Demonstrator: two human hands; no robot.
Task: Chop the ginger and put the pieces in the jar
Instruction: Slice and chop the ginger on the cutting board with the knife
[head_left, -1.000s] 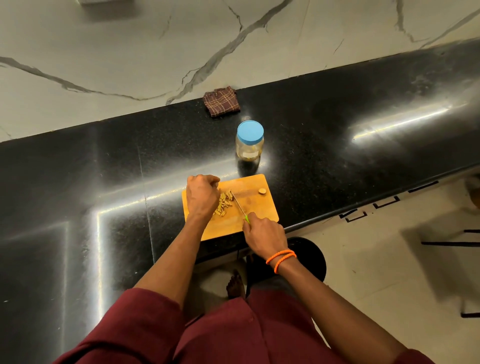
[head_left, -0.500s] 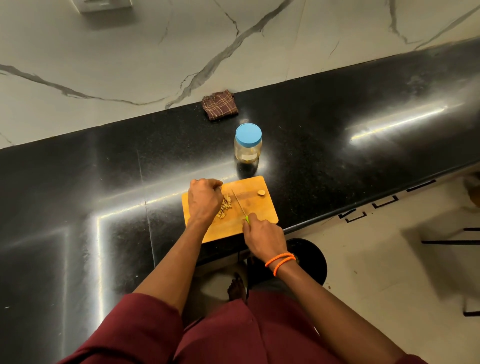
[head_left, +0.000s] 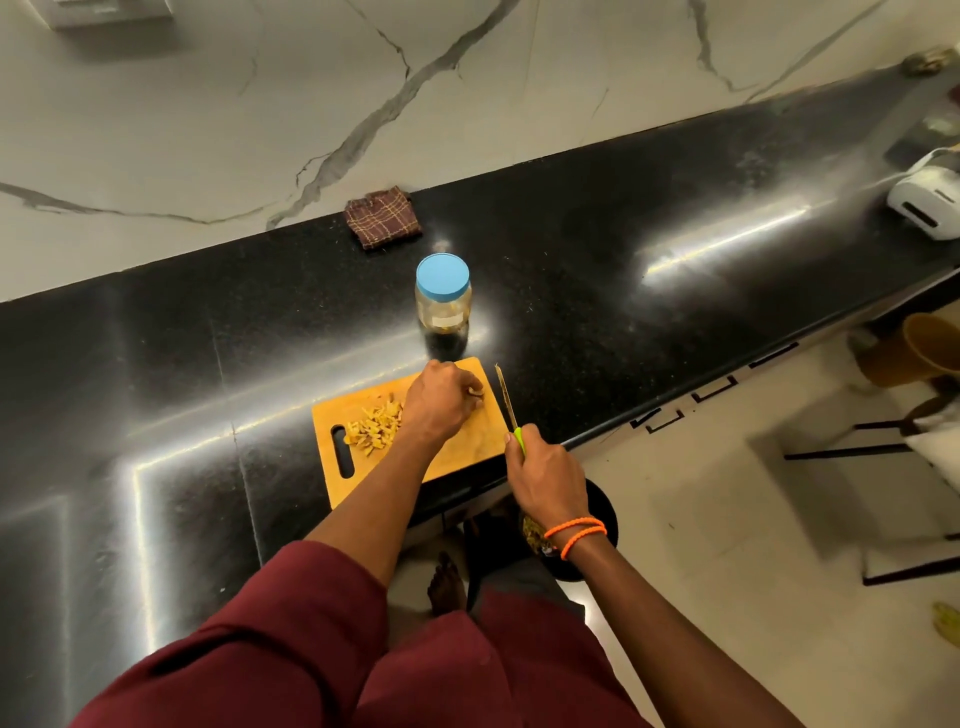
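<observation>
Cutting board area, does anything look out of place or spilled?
Nothing spilled: the chopped ginger sits piled on the cutting board. One oddity: the jar meant for the pieces is closed under its blue lid.

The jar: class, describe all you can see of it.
The jar is a clear container that looks like plastic or glass, closed by a round blue lid. A pale label and some yellowish contents show through its wall. It stands upright on the black counter, beyond the cutting board, touched by neither hand.
</observation>
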